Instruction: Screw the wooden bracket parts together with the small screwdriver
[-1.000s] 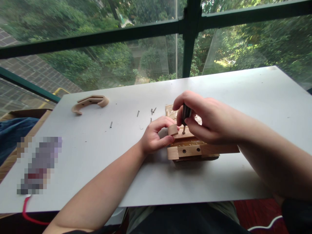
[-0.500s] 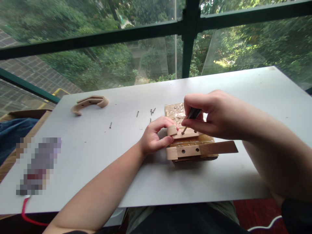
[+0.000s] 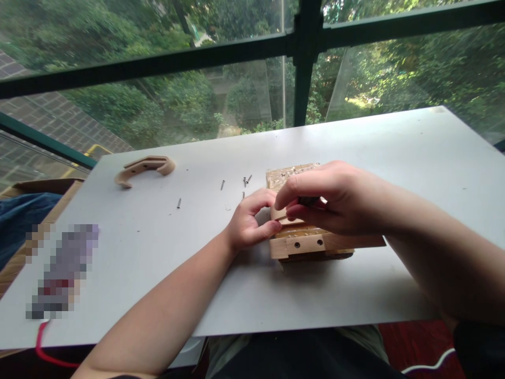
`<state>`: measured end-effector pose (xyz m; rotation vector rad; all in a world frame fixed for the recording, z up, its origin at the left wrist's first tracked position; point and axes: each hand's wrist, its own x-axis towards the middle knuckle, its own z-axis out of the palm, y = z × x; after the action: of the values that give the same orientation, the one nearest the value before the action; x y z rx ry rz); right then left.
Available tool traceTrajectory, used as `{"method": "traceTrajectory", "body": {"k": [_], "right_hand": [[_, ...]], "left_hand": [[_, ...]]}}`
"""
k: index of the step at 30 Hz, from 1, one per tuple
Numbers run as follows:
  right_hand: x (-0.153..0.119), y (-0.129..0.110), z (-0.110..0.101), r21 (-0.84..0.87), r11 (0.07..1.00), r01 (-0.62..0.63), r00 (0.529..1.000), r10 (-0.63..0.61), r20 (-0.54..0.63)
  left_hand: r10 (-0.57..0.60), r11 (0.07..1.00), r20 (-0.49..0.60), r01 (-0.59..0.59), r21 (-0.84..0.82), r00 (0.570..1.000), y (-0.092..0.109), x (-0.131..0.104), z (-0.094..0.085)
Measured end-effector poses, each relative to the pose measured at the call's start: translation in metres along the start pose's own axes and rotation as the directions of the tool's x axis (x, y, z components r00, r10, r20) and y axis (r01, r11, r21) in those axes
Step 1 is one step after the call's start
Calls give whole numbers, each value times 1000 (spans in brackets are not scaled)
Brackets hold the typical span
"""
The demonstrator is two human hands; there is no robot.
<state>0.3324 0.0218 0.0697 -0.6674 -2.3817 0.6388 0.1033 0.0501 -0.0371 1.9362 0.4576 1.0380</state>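
Observation:
My left hand grips the curved end of a pale wooden hook piece between thumb and fingers. This piece lies on a block wrapped in clear tape. Over it, my right hand is closed around the dark handle of a screwdriver. The screwdriver's tip and most of the hook piece are hidden by my fingers. Along the near side of the block lies a second wooden piece with two dark screw holes, its darker long end partly under my right wrist.
Several loose screws lie left of the block. A curved wooden hook rests at the back left of the white table. A blurred-out object with a red cord is at the left edge. Green-framed windows stand behind.
My right hand has moved left and lower with the screwdriver, closer to my left hand, and now covers the tip and screw holes. My left hand stays in place.

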Motion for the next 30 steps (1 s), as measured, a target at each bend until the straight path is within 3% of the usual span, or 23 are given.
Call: {"method": "traceTrajectory", "body": {"k": [8,15,30], "right_hand": [[-3,-4,-5,88,991,-97,993,90,79],[-2,-2,-5,100,982,-161,987,160,17],[1,-1,3,99,984,-150,988,154,-26]], "left_hand": [[16,1000,-2,-16,15,1000,5,3,0],[12,1000,34,-11,-28,999,2,4,-1],[-8,1000,19,9,-12,1000,0,2,0]]}}
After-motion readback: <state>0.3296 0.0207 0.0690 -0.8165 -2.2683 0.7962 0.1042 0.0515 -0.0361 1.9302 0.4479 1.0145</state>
